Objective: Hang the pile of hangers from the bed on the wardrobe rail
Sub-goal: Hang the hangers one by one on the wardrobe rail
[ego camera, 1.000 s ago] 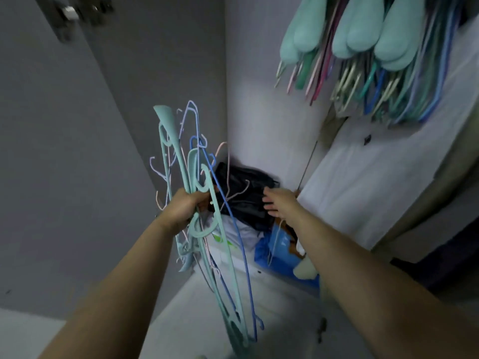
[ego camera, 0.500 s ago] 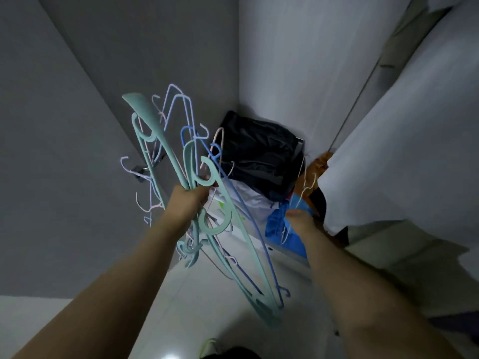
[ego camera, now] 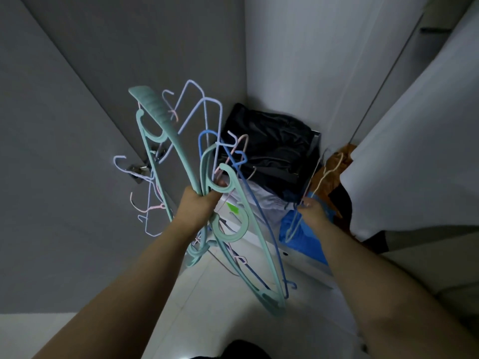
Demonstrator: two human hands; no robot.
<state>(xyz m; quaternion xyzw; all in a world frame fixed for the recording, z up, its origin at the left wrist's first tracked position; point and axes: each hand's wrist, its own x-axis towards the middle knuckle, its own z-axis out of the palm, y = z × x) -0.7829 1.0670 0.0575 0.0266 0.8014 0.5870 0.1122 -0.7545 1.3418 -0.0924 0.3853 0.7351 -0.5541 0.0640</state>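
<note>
Teal plastic and thin coloured wire make up the bundle of hangers (ego camera: 186,182), which the left hand (ego camera: 198,206) grips in a closed fist in front of the open wardrobe. About three broad teal hangers can be counted in it, at least one dark blue wire hanger, and several lilac and pink ones; the exact number of the thin ones is hard to tell because they are tangled. The right hand (ego camera: 312,211) pinches one pale thin hanger (ego camera: 315,187) between thumb and fingers, apart from the bundle and just above the blue bag (ego camera: 298,234).

One black garment (ego camera: 269,149) lies in the wardrobe corner, with an orange item (ego camera: 334,174) beside it, half hidden by the white cloth (ego camera: 420,161) on the right. One metal hinge (ego camera: 137,171) shows on the grey door (ego camera: 64,151) behind the wires. The wardrobe rail is outside the view, and the lower tips of the long hangers are blurred.

Compared with half a second earlier, the right hand is a little higher and the single hanger stands out more clearly; the left hand's grip on the bundle looks the same.
</note>
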